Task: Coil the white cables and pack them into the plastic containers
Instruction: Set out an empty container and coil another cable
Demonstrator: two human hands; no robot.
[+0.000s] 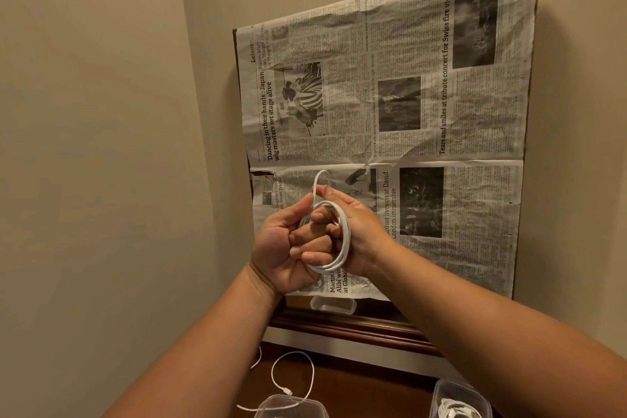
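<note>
Both hands are raised in front of the newspaper [424, 95], which covers a dark-framed panel standing against the wall. The coiled white cable [344, 234] is between them: several turns, roughly oval, held in the air well above the tabletop. The left hand [278, 248] has its palm to the camera, thumb up along the coil's left side and fingers curled in on the turns, so it is gripping the coil. The right hand [363, 231] is on the coil's right side, with the turns running across it. Its fingers are curled round them, and at the top it pinches one strand that arcs up in a small loop above both hands. The fingers of the two hands bunch together inside the coil, and it's hard to tell which belongs to which hand. Below, on the dark wooden top [366, 390], a loose white cable [312, 375] lies in an open loop, uncoiled, connector end towards the near edge. The near plastic container [295, 401] is at the bottom edge just beside that cable's tail, with its contents cut off. The right plastic container [441, 397] is at bottom right with white cables inside. A third clear container [332, 305] shows just under the newspaper's lower edge; it could be a reflection, cannot tell.
</note>
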